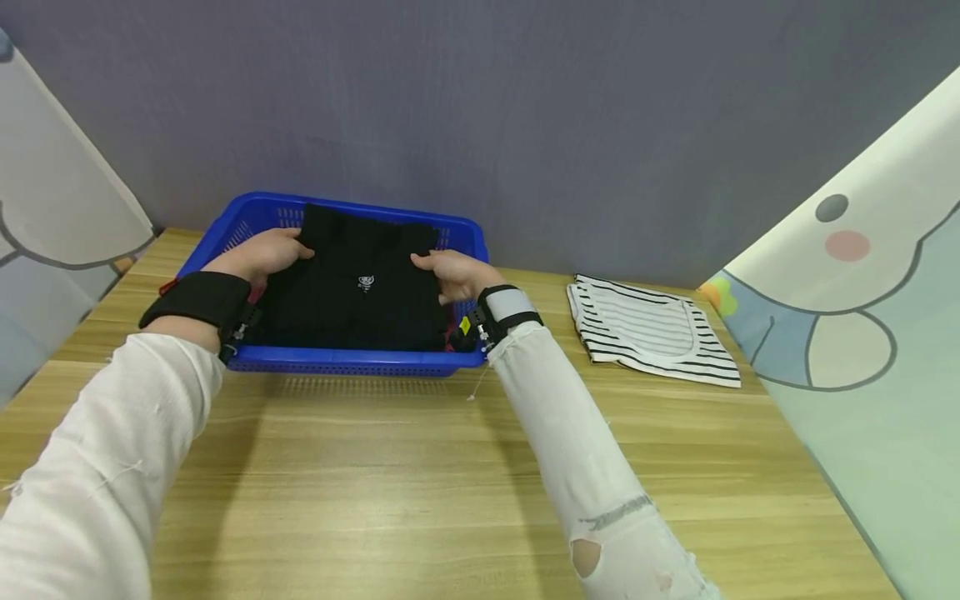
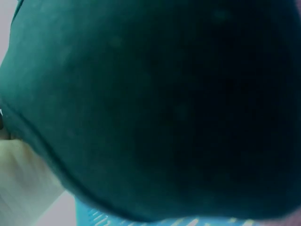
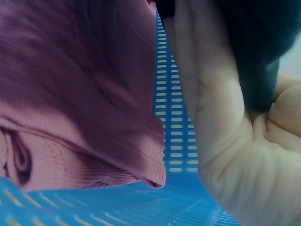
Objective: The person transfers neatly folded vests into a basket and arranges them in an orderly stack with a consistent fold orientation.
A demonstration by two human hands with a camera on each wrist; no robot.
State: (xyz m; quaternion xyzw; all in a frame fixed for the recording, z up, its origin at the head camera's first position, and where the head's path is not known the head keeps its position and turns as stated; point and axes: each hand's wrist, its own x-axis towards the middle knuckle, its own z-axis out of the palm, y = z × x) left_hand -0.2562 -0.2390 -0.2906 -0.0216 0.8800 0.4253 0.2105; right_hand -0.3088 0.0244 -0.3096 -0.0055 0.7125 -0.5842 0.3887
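A folded black garment [image 1: 352, 312] with a small white print lies level inside the blue plastic basket [image 1: 352, 358]. My left hand [image 1: 266, 252] grips its left side, thumb on top. At the right side my right hand [image 1: 461, 273] holds it between the thumb above and the fingers beneath. In the right wrist view, the dark cloth [image 3: 258, 80] sits between thumb and palm, beside a folded pink ribbed garment [image 3: 84, 94] lower in the basket. The garment's dark underside [image 2: 141, 108] fills most of the left wrist view and hides the left fingers.
A folded white garment with black stripes [image 1: 637, 329] lies on the wooden table [image 1: 360, 483], right of the basket. A grey upright panel [image 1: 525, 125] stands behind the table. Cartoon-printed panels [image 1: 862, 333] flank it on both sides.
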